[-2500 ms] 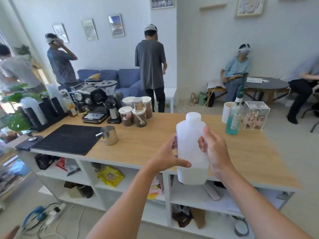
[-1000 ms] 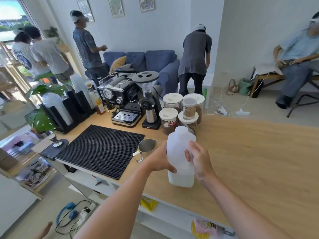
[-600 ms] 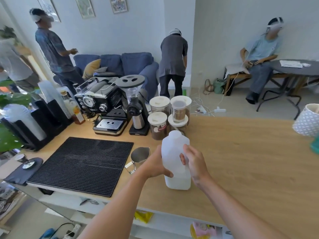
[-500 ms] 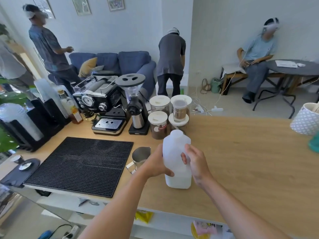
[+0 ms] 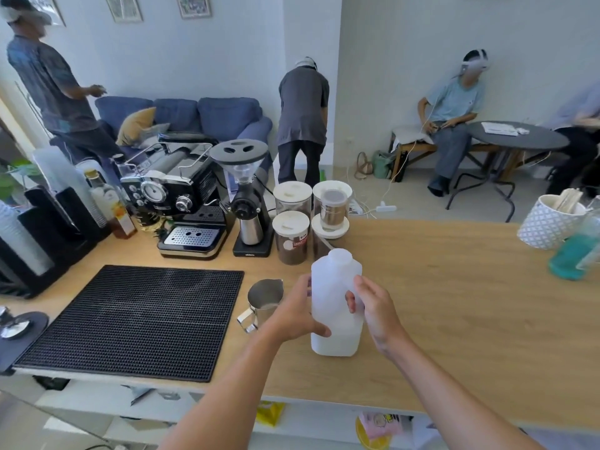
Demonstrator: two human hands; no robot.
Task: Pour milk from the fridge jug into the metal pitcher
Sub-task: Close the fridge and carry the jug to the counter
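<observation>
Left grip point(image 5: 298, 311) clasps the white milk jug point(image 5: 334, 323) from its left side | right grip point(image 5: 373, 306) curls round the jug's right edge | jug upright on the wooden table point(image 5: 454, 319), cap on | metal pitcher point(image 5: 264, 298) just left of the jug, touching neither | black ribbed mat point(image 5: 130, 319) farther left

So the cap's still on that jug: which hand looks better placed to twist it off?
Probably the right hand: it holds the milk jug only with its fingers, up near the shoulder below the cap. The left hand wraps the body, thumb across the front, so it can steady the jug.
</observation>
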